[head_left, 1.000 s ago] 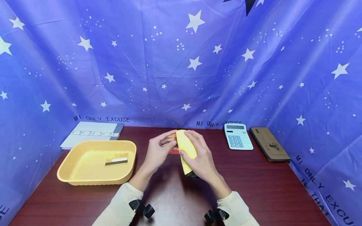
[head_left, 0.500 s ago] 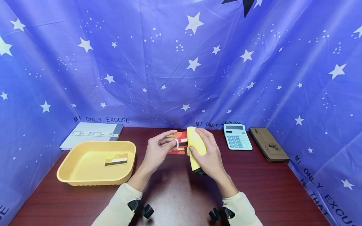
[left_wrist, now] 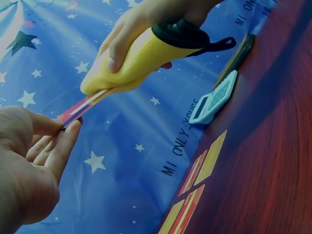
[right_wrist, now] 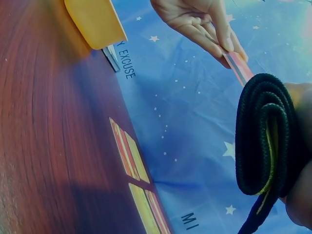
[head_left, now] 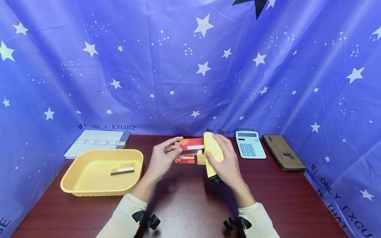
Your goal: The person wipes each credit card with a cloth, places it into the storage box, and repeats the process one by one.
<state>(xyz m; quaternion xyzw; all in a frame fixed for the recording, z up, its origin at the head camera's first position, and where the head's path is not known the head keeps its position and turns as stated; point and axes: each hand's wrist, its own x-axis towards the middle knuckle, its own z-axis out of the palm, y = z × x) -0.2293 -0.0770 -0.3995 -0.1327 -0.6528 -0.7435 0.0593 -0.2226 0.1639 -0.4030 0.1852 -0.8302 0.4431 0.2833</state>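
Note:
In my left hand, thumb and fingers pinch the left end of a red bank card with a dark stripe and a white strip. My right hand grips a folded yellow cloth with black trim, which covers the card's right end. In the left wrist view the card runs into the cloth's tip, held up off the table. A black hanging loop sticks out from the cloth's other end. Below the hands, several red and yellow cards lie on the table, partly hidden in the head view.
At the left stands a yellow tray with a yellow striped card in it. Behind it lies a white box. A light blue calculator and a brown wallet lie at the right. A starry curtain borders the table.
The right hand has moved right with the cloth, away from the left hand, so more of the red card shows. The left hand keeps its pinch and has shifted slightly left.

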